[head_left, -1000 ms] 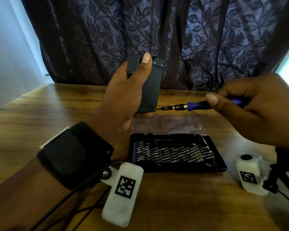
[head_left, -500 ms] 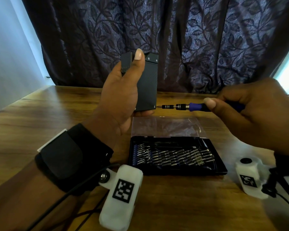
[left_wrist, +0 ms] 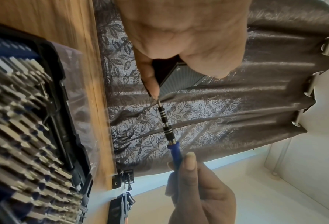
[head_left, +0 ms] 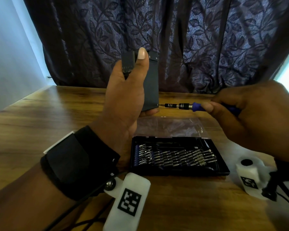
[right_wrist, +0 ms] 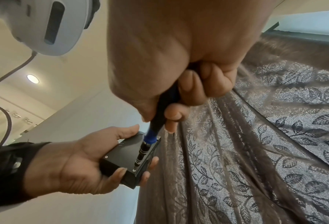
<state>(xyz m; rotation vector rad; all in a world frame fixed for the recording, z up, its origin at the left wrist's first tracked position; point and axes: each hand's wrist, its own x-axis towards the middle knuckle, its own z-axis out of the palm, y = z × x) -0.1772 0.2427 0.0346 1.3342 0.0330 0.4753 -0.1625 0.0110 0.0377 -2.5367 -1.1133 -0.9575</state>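
the right grip (head_left: 250, 117) is curled round the blue handle of the screwdriver (head_left: 187, 106), thumb and fingers pinching it. the shaft runs level from three o'clock to nine o'clock, its tip meeting the corner screw (head_left: 158, 105) of the black box (head_left: 151, 84). the left grip (head_left: 125, 100) clasps that box upright, long axis twelve to six, above the surface (head_left: 40, 122). the bit case (head_left: 178, 155) lies open at six o'clock. the next move is probably a twist about the shaft's axis.
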